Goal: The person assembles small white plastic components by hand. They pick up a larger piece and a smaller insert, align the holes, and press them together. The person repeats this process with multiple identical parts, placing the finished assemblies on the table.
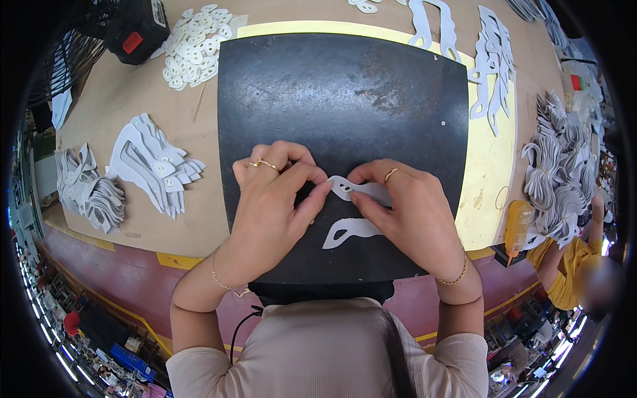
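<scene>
Over the black mat (332,86), both my hands work at one end of a curved light-grey cut piece (363,189). A small oval tab (344,188) with dark holes shows at that rounded end. My right hand (418,205) grips the piece between thumb and fingers and covers part of it. At the tip, my left hand (269,192) pinches the edge with thumb and forefinger. Below my right fingers, a grey strip with a slotted end (345,232) lies on the mat; whether it belongs to the same piece is hidden by my hand.
At the upper left lies a pile of small white oval tabs (196,50) beside a black box (136,30). Stacked grey pieces (156,162) lie left. More pieces (491,66) and bundles (561,172) lie right, near a yellow bottle (517,229). A person in yellow (564,265) is at far right.
</scene>
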`<state>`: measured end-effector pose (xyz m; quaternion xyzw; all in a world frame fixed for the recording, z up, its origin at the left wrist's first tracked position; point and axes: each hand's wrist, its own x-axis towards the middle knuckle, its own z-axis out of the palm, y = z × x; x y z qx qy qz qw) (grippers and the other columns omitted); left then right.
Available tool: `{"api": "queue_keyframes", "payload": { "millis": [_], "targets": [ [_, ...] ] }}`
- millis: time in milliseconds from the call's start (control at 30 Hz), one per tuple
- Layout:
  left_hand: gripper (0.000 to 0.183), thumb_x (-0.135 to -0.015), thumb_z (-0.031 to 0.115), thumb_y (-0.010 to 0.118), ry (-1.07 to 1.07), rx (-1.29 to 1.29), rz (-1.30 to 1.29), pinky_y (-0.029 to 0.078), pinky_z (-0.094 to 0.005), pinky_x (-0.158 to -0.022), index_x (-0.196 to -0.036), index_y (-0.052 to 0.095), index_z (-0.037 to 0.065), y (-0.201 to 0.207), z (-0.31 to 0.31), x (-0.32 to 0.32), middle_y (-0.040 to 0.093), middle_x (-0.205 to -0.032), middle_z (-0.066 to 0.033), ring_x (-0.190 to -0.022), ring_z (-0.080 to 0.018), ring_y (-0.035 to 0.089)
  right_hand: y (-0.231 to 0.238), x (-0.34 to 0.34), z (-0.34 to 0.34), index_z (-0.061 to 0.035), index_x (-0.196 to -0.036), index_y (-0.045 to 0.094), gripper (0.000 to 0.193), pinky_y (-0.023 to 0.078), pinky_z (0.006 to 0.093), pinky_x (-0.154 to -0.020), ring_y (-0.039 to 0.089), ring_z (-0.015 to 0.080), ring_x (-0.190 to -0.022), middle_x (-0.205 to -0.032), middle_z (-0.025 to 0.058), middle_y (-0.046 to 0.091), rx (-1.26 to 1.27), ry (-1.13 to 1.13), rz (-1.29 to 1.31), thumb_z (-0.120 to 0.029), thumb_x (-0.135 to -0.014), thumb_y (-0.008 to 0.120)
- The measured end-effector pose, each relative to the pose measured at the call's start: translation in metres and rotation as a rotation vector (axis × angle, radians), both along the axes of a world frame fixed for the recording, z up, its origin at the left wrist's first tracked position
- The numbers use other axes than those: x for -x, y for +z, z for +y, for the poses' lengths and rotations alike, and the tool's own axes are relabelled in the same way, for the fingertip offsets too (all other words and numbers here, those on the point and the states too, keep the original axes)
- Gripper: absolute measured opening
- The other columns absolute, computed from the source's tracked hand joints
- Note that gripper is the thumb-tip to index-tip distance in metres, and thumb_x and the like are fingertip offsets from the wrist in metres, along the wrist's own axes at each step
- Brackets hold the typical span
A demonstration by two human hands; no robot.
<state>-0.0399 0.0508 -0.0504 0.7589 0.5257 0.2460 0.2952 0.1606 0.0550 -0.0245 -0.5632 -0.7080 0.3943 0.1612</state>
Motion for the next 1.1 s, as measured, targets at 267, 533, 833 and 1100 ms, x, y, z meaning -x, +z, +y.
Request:
{"api": "queue_keyframes", "payload": {
  "millis": [267, 533, 833, 1100],
  "targets": [
    [0.010, -0.079, 0.010, 0.075, 0.011, 0.019, 0.039, 0.030, -0.0348, -0.083, -0.085, 0.068, 0.008, 0.002, 0.000, -0.001, 0.056, -0.098, -0.0023, -0.094, -0.0206, 0.050, -0.002, 0.000, 0.000, -0.0028, -0.095, 0.068, 0.015, 0.052, 0.0407, -0.064, 0.066, 0.0332, -0.072, -0.085, 0.0119, 0.068, -0.022, -0.004, 0.009, -0.013, -0.084, 0.069],
    [0.010, -0.078, 0.010, 0.075, 0.016, 0.018, 0.048, 0.031, -0.0334, -0.084, -0.085, 0.068, 0.007, 0.003, 0.000, -0.002, 0.056, -0.096, -0.0025, -0.093, -0.0197, 0.050, -0.001, 0.000, 0.000, -0.0028, -0.095, 0.068, 0.015, 0.052, 0.0402, -0.063, 0.066, 0.0328, -0.072, -0.085, 0.0118, 0.068, -0.020, -0.003, -0.005, -0.013, -0.084, 0.069],
    [0.017, -0.075, 0.007, 0.076, 0.017, -0.092, 0.099, 0.032, -0.0359, -0.083, -0.088, 0.064, 0.009, -0.001, -0.004, -0.008, 0.056, -0.097, -0.0031, -0.091, -0.0218, 0.051, 0.001, 0.000, 0.001, -0.0012, -0.095, 0.069, 0.016, 0.055, 0.0366, -0.066, 0.069, 0.0322, -0.077, -0.089, 0.0139, 0.070, 0.013, -0.011, -0.024, -0.010, -0.082, 0.071],
    [0.029, -0.074, 0.005, 0.075, -0.012, -0.293, 0.059, 0.034, -0.0404, -0.086, -0.099, 0.060, 0.008, -0.011, -0.016, -0.001, 0.057, -0.106, -0.0070, -0.097, -0.0255, 0.055, -0.002, -0.001, 0.000, -0.0036, -0.094, 0.068, 0.015, 0.052, 0.0398, -0.061, 0.066, 0.0318, -0.068, -0.081, 0.0116, 0.068, -0.012, -0.015, -0.003, -0.012, -0.082, 0.070]
  ]
}}
